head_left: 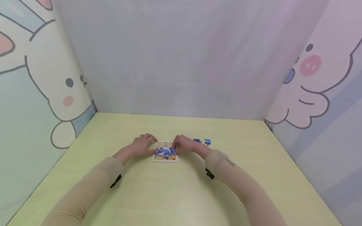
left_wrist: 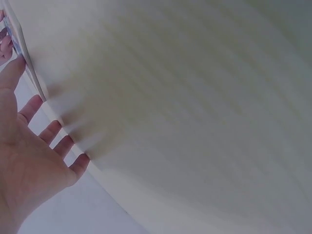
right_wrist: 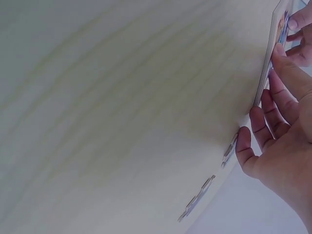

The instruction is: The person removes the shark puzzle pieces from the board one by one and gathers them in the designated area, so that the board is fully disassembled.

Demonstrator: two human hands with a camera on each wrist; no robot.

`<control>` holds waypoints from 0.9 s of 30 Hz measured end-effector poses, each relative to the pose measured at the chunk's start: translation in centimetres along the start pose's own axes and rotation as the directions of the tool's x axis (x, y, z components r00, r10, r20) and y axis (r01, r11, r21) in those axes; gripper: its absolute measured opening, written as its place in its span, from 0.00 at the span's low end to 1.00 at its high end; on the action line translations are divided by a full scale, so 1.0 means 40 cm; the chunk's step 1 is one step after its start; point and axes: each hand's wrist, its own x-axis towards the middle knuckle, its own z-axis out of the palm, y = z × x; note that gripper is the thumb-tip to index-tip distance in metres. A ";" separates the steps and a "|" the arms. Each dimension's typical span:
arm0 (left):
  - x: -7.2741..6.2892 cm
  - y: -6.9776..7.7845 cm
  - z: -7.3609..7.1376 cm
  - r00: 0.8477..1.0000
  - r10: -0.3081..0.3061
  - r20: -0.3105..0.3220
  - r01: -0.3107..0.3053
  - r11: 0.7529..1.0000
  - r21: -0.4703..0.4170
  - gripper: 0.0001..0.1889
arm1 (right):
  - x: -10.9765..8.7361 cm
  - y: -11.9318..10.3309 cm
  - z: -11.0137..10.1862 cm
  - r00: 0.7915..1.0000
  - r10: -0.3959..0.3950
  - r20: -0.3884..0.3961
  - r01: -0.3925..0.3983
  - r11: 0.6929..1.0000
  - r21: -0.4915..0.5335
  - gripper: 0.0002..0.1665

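A jigsaw puzzle (head_left: 165, 152) with a whale picture lies in a pale wooden frame (head_left: 162, 161); bare wood shows along its far strip. My left hand (head_left: 142, 145) is at the frame's left side, with its thumb on the puzzle and its other fingers spread beyond, their tips at the table in the left wrist view. Over the right side bends my right hand (head_left: 184, 144), its thumb (right_wrist: 279, 49) at the frame's edge and its index finger reaching in over the puzzle. Those fingers hide the right part of the picture, and I cannot tell whether they pinch a piece.
Two loose blue puzzle pieces lie on the table right of the frame: one (head_left: 207, 142) in full view, the other (head_left: 196, 140) partly behind my right hand. The pale yellow table (head_left: 158, 194) meets a grey curtain (head_left: 181, 78) at the back and cartoon-printed panels at both sides.
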 end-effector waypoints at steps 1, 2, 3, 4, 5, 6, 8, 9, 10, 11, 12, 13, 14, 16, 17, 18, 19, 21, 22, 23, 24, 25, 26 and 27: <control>0.000 -0.001 0.001 1.000 -0.001 0.001 0.001 1.000 0.002 0.30 | 0.000 -0.001 -0.001 1.000 0.003 0.003 -0.003 1.000 0.001 0.16; 0.001 -0.002 0.002 1.000 -0.004 0.002 0.004 1.000 0.003 0.30 | 0.000 -0.002 -0.001 1.000 0.006 0.005 -0.006 1.000 0.005 0.16; 0.002 -0.003 0.003 1.000 -0.004 0.002 0.004 1.000 0.003 0.30 | 0.000 -0.002 -0.001 1.000 0.010 0.007 -0.010 1.000 0.008 0.16; 0.002 -0.004 0.003 1.000 -0.004 0.001 0.004 1.000 0.003 0.30 | 0.000 -0.003 -0.001 1.000 0.013 0.007 -0.013 1.000 0.012 0.16; 0.003 -0.004 0.004 1.000 -0.003 0.001 0.003 1.000 0.004 0.30 | 0.000 -0.003 -0.001 1.000 0.016 0.007 -0.017 1.000 0.015 0.16; 0.002 -0.004 0.004 1.000 -0.004 0.003 0.004 1.000 0.004 0.30 | -0.001 -0.002 0.000 1.000 0.018 0.006 -0.019 1.000 0.018 0.16; 0.003 -0.005 0.004 1.000 -0.001 0.004 0.001 1.000 0.004 0.30 | -0.002 -0.002 0.001 1.000 0.024 0.002 -0.024 0.999 0.030 0.15; 0.004 -0.005 0.004 1.000 0.000 0.004 0.000 1.000 0.002 0.30 | -0.003 -0.002 0.002 1.000 0.026 0.000 -0.026 0.999 0.036 0.15; 0.003 -0.005 0.003 1.000 0.004 0.002 -0.004 1.000 0.002 0.30 | -0.004 -0.002 0.003 1.000 0.027 -0.003 -0.027 0.999 0.045 0.15; 0.003 -0.004 0.002 1.000 0.004 0.002 -0.004 1.000 0.000 0.30 | -0.005 -0.003 0.003 1.000 0.027 -0.005 -0.027 0.998 0.052 0.15; 0.003 -0.004 0.001 1.000 0.010 -0.002 -0.010 1.000 0.000 0.31 | -0.006 -0.003 0.004 1.000 0.021 -0.005 -0.021 0.998 0.060 0.14; 0.003 -0.004 0.001 1.000 0.013 -0.006 -0.013 1.000 0.000 0.31 | -0.007 -0.004 0.004 1.000 0.020 -0.004 -0.020 0.998 0.065 0.13; 0.002 -0.004 0.001 1.000 0.015 -0.009 -0.015 1.000 0.000 0.31 | -0.008 -0.004 0.004 1.000 0.017 -0.001 -0.017 0.998 0.066 0.13; 0.003 -0.005 0.003 0.999 0.027 -0.023 -0.027 1.000 0.006 0.30 | -0.009 -0.006 0.004 1.000 0.010 0.005 -0.010 0.997 0.075 0.12; 0.003 -0.005 0.004 0.999 0.036 -0.031 -0.036 0.999 0.009 0.30 | -0.009 -0.007 0.003 1.000 0.006 0.010 -0.007 0.997 0.082 0.11; 0.004 -0.006 0.006 0.998 0.049 -0.039 -0.049 0.999 0.015 0.29 | -0.010 -0.008 0.003 1.000 0.004 0.013 -0.006 0.996 0.084 0.11; 0.005 -0.006 0.007 0.997 0.064 -0.045 -0.063 0.998 0.015 0.28 | -0.010 -0.009 0.002 1.000 0.008 0.015 -0.010 0.996 0.086 0.10; 0.009 -0.005 0.010 0.992 0.113 -0.053 -0.111 0.993 0.029 0.25 | -0.011 -0.011 0.000 1.000 0.010 0.017 -0.012 0.995 0.094 0.10; 0.011 -0.004 0.011 0.989 0.138 -0.050 -0.136 0.990 0.038 0.24 | -0.011 -0.011 0.000 1.000 0.013 0.020 -0.015 0.995 0.098 0.10; 0.014 -0.002 0.012 0.984 0.172 -0.046 -0.170 0.984 0.049 0.23 | -0.011 -0.010 -0.001 1.000 0.016 0.022 -0.018 0.995 0.097 0.10; 0.016 0.000 0.013 0.979 0.198 -0.036 -0.196 0.979 0.058 0.22 | -0.011 -0.009 0.000 1.000 0.018 0.022 -0.020 0.995 0.095 0.10; 0.017 0.003 0.013 0.974 0.224 -0.025 -0.222 0.973 0.065 0.21 | -0.011 -0.008 0.000 1.000 0.019 0.024 -0.021 0.995 0.095 0.11; 0.018 0.005 0.014 0.970 0.243 -0.012 -0.242 0.967 0.074 0.20 | -0.012 -0.007 0.000 1.000 0.019 0.024 -0.021 0.995 0.097 0.11; 0.019 0.007 0.014 0.966 0.259 -0.001 -0.258 0.963 0.079 0.20 | -0.012 -0.006 0.000 1.000 0.018 0.025 -0.021 0.995 0.096 0.11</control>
